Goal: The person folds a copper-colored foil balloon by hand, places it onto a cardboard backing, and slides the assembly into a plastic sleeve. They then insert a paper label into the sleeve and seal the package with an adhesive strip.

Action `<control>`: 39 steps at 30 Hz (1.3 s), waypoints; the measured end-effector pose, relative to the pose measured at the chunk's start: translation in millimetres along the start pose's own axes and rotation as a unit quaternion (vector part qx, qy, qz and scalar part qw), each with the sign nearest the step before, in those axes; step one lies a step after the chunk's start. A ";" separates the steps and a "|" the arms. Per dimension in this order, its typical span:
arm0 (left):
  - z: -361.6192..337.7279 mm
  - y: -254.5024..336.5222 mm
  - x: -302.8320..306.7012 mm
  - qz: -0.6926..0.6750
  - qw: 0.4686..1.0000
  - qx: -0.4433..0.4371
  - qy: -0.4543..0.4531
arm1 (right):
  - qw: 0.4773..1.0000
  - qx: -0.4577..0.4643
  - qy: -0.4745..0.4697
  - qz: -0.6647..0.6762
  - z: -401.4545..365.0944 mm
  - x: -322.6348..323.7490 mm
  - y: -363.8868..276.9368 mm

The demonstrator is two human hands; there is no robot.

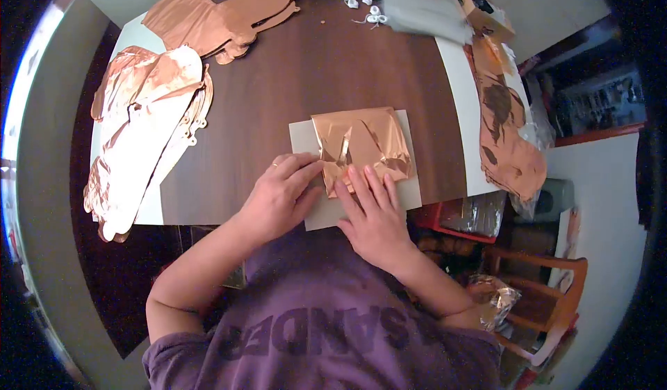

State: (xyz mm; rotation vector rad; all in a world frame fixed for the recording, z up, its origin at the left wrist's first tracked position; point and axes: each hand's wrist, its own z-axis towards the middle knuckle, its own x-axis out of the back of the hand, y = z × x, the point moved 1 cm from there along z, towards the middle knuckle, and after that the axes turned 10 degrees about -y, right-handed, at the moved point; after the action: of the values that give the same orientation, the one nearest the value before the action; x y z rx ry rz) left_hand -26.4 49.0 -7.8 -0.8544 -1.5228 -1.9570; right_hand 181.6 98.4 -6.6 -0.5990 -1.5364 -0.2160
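A folded rose-gold foil balloon [372, 133] lies on a light-coloured card [323, 216] near the front edge of the table. My right hand [375, 216] rests palm down on the foil's near side, its fingers stretched and spread. At the left edge of the foil, my left hand [285, 185] touches with its fingertips; the thumb stays apart from the fingers. Creases and shiny folds show across the packet. Part of its near edge is hidden beneath my right fingers.
Flat rose-gold foil balloons [149, 140] are piled at the left, with another stack [215, 21] behind. More foil balloons [511, 133] hang at the right edge. White string bundles [375, 16] and a clear plastic bag [424, 4] lie at the back. A wooden chair [535, 293] stands right.
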 end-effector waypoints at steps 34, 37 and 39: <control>12.3 -32.0 25.5 0.160 0.932 -0.259 -0.199 | 1.000 0.005 -0.013 0.023 1.4 -10.6 -11.5; 8.3 -26.5 26.6 0.161 0.930 -0.231 -0.237 | 1.000 -0.004 -0.020 0.024 -1.0 -12.3 -13.2; 4.6 -28.1 27.7 0.161 0.928 -0.207 -0.265 | 0.999 -0.010 -0.019 0.033 -2.4 -12.4 -13.5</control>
State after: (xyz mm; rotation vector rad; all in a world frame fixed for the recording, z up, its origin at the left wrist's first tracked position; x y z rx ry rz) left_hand -64.5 59.6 -4.6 -1.8094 -1.1235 -1.9089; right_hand 176.4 83.0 -15.3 -0.6716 -1.5506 -0.1702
